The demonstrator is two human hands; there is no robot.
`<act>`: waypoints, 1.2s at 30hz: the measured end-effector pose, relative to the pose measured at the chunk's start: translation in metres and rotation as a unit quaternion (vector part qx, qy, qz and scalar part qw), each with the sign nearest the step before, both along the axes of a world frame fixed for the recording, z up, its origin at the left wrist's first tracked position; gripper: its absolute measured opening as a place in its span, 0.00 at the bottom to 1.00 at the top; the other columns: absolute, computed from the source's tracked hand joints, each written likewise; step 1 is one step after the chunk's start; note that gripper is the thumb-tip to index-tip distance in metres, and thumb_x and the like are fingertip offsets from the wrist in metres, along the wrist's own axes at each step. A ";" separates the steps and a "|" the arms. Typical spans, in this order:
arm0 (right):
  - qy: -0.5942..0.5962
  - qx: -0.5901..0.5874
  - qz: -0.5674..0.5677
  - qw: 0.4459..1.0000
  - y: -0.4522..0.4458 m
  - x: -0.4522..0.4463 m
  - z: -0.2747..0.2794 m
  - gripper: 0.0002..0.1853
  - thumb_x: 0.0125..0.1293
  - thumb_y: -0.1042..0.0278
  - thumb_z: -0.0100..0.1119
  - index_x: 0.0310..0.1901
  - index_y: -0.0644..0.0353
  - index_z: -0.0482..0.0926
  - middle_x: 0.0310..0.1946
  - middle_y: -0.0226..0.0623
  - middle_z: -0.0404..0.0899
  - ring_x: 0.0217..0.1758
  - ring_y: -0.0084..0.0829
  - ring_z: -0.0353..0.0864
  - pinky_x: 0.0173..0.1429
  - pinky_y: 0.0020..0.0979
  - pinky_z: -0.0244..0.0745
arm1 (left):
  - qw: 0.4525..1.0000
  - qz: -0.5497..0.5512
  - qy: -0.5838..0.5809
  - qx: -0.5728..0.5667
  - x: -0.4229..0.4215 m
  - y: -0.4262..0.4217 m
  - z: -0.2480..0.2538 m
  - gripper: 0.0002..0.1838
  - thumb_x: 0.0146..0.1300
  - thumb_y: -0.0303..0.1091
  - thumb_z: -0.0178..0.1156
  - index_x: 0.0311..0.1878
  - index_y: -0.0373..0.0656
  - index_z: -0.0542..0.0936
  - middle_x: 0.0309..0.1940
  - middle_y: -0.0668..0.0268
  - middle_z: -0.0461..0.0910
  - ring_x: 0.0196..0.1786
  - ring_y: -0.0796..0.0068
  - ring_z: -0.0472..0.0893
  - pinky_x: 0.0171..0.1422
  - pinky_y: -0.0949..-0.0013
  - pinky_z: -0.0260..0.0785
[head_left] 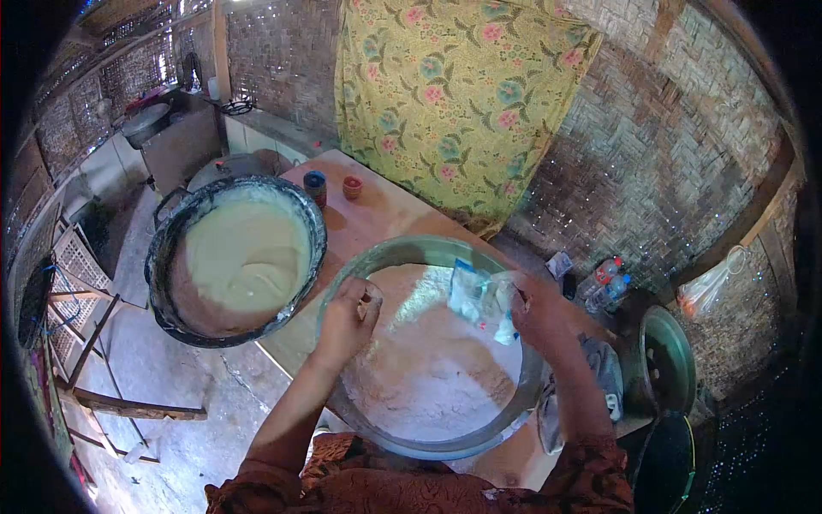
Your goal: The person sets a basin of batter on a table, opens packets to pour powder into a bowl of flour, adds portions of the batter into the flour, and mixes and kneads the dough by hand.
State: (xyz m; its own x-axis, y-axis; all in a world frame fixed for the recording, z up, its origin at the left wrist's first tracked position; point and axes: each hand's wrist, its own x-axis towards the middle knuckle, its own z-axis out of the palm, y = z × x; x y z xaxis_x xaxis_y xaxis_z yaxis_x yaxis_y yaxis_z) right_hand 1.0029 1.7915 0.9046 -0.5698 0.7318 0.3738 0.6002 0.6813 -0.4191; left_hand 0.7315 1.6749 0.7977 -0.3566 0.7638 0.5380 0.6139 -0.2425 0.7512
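A wide metal basin (390, 428) in front of me holds pale flour-like powder (445, 377), with a whiter patch toward the front. Over the basin's right side my right hand (541, 315) grips a clear plastic packet (468, 293) with blue print and white contents. My left hand (349, 315) is above the left part of the basin, its fingers curled together in a pinch. Whatever is between those fingertips, if anything, is too small to make out. The two hands are apart.
Left of the basin, a large black tub (157, 295) contains cream-coloured batter or dough. Two small cups, one blue (315, 186) and one red (352, 187), stand on the wooden table (377, 224). Bottles (606, 278) and a metal pot (672, 343) are at right.
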 end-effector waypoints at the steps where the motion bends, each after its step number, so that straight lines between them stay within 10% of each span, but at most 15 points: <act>1: 0.032 -0.012 -0.015 0.999 -0.007 -0.001 0.011 0.10 0.63 0.73 0.55 0.44 0.64 0.81 0.39 0.55 0.81 0.46 0.54 0.80 0.53 0.43 0.75 | 1.000 -0.003 0.009 0.003 -0.001 0.000 0.000 0.07 0.59 0.24 0.62 0.39 0.37 0.76 0.35 0.54 0.78 0.38 0.56 0.80 0.43 0.59 0.73; 15: 0.001 -0.092 0.064 0.994 -0.029 0.000 0.011 0.10 0.69 0.70 0.54 0.44 0.67 0.82 0.36 0.50 0.84 0.39 0.43 0.85 0.46 0.36 0.77 | 1.000 -0.009 -0.018 0.014 -0.001 0.003 -0.003 0.06 0.59 0.23 0.62 0.39 0.37 0.76 0.35 0.56 0.77 0.37 0.61 0.79 0.42 0.64 0.71; 17: 0.124 -0.056 0.018 0.990 -0.024 0.004 0.006 0.08 0.67 0.71 0.57 0.41 0.66 0.83 0.35 0.42 0.85 0.37 0.27 0.83 0.43 0.29 0.76 | 1.000 0.001 -0.009 0.021 -0.003 0.003 -0.003 0.07 0.59 0.23 0.63 0.38 0.38 0.76 0.35 0.59 0.78 0.36 0.67 0.79 0.41 0.67 0.71; 36: 0.240 -0.162 0.035 0.957 0.027 0.083 -0.066 0.11 0.67 0.73 0.60 0.49 0.66 0.79 0.39 0.35 0.83 0.41 0.25 0.82 0.48 0.27 0.77 | 1.000 0.023 -0.003 -0.012 0.008 0.002 0.001 0.04 0.60 0.24 0.61 0.38 0.38 0.76 0.34 0.55 0.78 0.36 0.60 0.80 0.41 0.63 0.73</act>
State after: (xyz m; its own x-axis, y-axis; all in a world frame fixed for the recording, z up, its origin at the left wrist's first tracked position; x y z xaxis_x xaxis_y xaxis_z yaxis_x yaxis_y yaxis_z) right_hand 1.0863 1.8183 0.8384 -0.4422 0.8198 0.3639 0.2432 0.5001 -0.8311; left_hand 0.7391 1.6768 0.7989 -0.3951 0.7589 0.5177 0.6191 -0.1964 0.7604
